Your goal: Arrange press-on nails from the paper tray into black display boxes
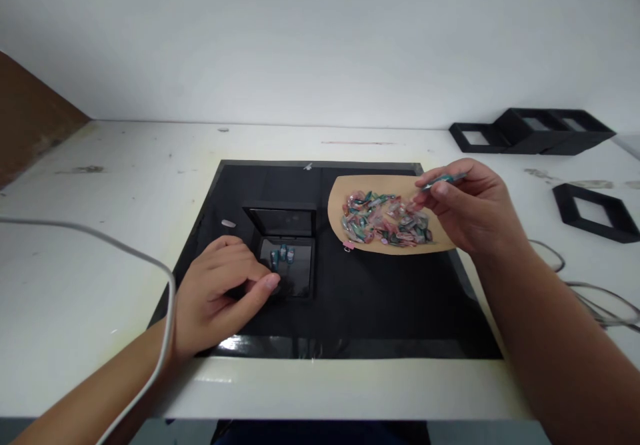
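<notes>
A small black case [313, 268] stands on the black mat with its lid raised, and several teal false nails [283, 253] lie inside toward its upper left. My left hand [227, 288] rests on the mat with curled fingers, its thumb and forefinger closed at the case's left front edge; the other fingertips are hidden. Above the tan board's right side, my right hand [467, 201] pinches a slim teal piece [443, 181], too small to identify exactly. Beneath it, a mixed pile of false nails [385, 218] in pink, green and clear covers the tan board [395, 183].
One pale nail [229, 223] lies on the black mat [370, 305] left of the case. A pink clip [349, 245] sits on the board's edge. Black frames [545, 131] and a flat black frame [595, 213] stand right. A grey cable [165, 268] crosses my left forearm.
</notes>
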A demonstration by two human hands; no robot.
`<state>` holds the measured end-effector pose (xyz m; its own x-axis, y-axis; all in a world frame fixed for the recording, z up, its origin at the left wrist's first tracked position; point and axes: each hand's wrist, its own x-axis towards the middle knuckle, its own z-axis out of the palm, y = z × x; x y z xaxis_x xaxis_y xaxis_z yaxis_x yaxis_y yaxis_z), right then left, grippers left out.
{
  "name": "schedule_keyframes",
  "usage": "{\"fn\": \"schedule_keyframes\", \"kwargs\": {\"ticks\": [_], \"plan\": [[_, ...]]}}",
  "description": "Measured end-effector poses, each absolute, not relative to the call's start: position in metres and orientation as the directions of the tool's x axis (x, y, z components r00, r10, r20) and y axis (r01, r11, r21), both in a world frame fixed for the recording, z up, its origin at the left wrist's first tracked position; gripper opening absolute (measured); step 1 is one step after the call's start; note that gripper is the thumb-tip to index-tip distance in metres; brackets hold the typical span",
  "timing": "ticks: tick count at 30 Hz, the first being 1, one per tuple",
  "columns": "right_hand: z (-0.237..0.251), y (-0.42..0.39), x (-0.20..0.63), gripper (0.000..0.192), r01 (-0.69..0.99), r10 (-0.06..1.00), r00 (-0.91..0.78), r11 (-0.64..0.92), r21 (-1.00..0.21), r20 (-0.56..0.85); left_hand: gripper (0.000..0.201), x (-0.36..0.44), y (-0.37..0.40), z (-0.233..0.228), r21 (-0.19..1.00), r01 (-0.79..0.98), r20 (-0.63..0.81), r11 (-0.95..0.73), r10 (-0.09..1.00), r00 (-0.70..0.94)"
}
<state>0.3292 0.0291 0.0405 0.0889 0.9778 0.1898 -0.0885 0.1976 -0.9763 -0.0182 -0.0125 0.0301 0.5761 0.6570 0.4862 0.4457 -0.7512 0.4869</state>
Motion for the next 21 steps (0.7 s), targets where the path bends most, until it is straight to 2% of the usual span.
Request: {"fn": "schedule_keyframes", "kwargs": {"ticks": [10, 14, 18, 21], "plan": [[0.0350, 0.0261, 0.3304, 0.020, -0.039, 0.987, 0.030, 0.162, -0.986, 0.161, 0.014, -0.0175, -0.0112, 0.0301, 0.485, 0.436, 0.487, -0.758, 0.648, 0.586], [0.0392, 0.0230, 0.3269, 0.014, -0.096, 0.984, -0.034, 0.171, -0.981, 0.175, 0.014, -0.0171, -0.0114, 0.0309, 0.475, 0.435, 0.492, -0.765, 0.641, 0.590], [0.0423, 0.0214, 0.3238, 0.017, -0.163, 0.985, -0.070, 0.142, -0.976, 0.155, 0.015, -0.0164, -0.0118, 0.0316, 0.471, 0.449, 0.492, -0.759, 0.649, 0.581], [0.0426, 0.0213, 0.3217, 0.020, -0.146, 0.990, -0.083, 0.097, -0.984, 0.110, 0.015, -0.0159, -0.0115, 0.0317, 0.470, 0.447, 0.496, -0.761, 0.647, 0.579]]}}
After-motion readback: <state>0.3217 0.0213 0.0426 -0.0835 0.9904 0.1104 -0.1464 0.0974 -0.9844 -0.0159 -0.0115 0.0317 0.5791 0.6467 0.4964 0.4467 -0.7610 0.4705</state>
